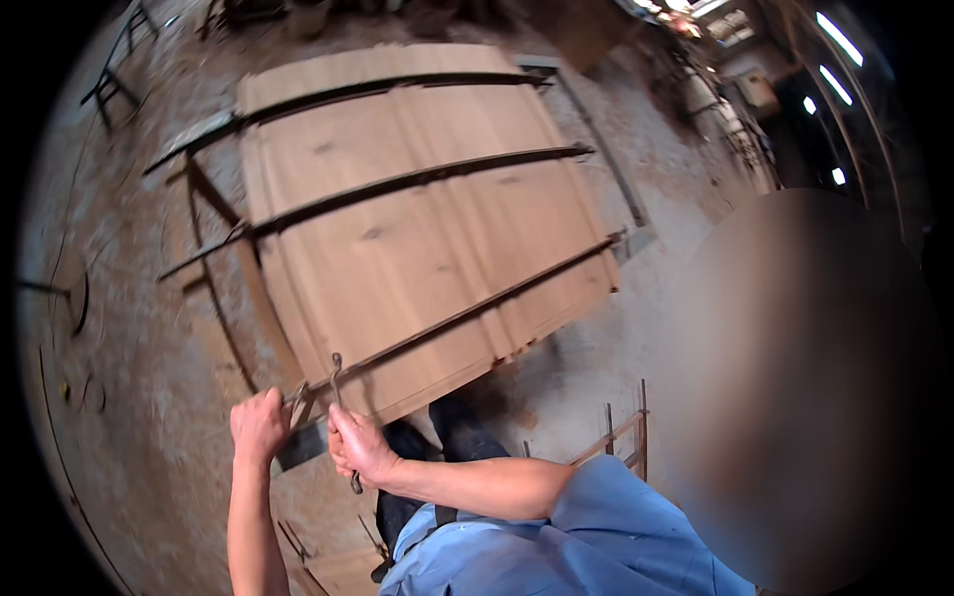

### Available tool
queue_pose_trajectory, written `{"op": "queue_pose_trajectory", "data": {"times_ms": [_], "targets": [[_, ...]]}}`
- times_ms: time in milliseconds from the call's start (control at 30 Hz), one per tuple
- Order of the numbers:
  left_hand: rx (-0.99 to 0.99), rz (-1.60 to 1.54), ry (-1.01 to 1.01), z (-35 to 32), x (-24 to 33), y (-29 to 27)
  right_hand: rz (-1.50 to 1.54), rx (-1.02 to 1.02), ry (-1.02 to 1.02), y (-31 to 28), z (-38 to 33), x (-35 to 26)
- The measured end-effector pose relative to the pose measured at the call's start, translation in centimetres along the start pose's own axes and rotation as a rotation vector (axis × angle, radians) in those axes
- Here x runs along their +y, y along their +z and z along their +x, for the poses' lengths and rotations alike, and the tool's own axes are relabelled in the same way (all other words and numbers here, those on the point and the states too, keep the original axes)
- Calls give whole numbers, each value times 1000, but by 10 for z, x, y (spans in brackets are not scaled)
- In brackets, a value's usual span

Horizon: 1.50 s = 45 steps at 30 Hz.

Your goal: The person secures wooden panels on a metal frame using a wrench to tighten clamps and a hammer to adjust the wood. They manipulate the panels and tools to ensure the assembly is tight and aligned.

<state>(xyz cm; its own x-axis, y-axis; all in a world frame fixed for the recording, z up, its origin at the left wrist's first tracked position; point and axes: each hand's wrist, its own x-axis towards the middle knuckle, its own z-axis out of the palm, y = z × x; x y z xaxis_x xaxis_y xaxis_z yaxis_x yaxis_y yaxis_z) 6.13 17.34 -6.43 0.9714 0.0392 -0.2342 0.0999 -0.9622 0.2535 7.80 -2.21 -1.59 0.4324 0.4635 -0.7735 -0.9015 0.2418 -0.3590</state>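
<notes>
A wide panel of pale wooden boards (397, 214) lies on a low stand, with three long dark bar clamps across it. My left hand (260, 425) is closed around the left end of the nearest bar clamp (437, 338), by its screw end. In my right hand (360, 447) is a dark metal wrench (336, 370) with a knobbed head at each end. The fist wraps its middle, and its upper head stands beside the clamp bar. The middle clamp (417, 179) and the far clamp (368, 91) lie roughly parallel to it. My left fingertips are partly hidden.
Wooden and metal supports (253, 288) stick out at the panel's left. A metal rail (596, 139) runs along its far right. Below right stands a rack with upright rods (641, 427). A small stool (109, 94) stands at the far left. A large blur covers the right side.
</notes>
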Motion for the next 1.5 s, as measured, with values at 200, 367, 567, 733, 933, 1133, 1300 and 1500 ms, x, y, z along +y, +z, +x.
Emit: {"op": "queue_pose_trajectory", "data": {"times_ms": [200,367,567,733,933,1133,1300,1500], "targets": [[-18,-1,-18,0,7,-3,-286,190,-349,-78,0,-144],[55,-323,-37,-1,-9,-38,-770,443,-465,-128,-10,-244],[406,-195,-255,87,-19,-109,-631,161,-397,-146,23,-298],[492,-101,-278,145,14,-122,-791,-57,-218,-85,49,-288],[331,11,-344,182,-32,-103,-1074,-306,-173,-8,66,-267],[431,-82,-201,198,-53,-86,-1332,-281,-461,6,118,-230],[501,-126,-13,202,-68,-88,-1434,-198,-526,31,136,-214],[314,-420,-361,191,-51,-85,-1389,-152,-508,47,151,-197]]}}
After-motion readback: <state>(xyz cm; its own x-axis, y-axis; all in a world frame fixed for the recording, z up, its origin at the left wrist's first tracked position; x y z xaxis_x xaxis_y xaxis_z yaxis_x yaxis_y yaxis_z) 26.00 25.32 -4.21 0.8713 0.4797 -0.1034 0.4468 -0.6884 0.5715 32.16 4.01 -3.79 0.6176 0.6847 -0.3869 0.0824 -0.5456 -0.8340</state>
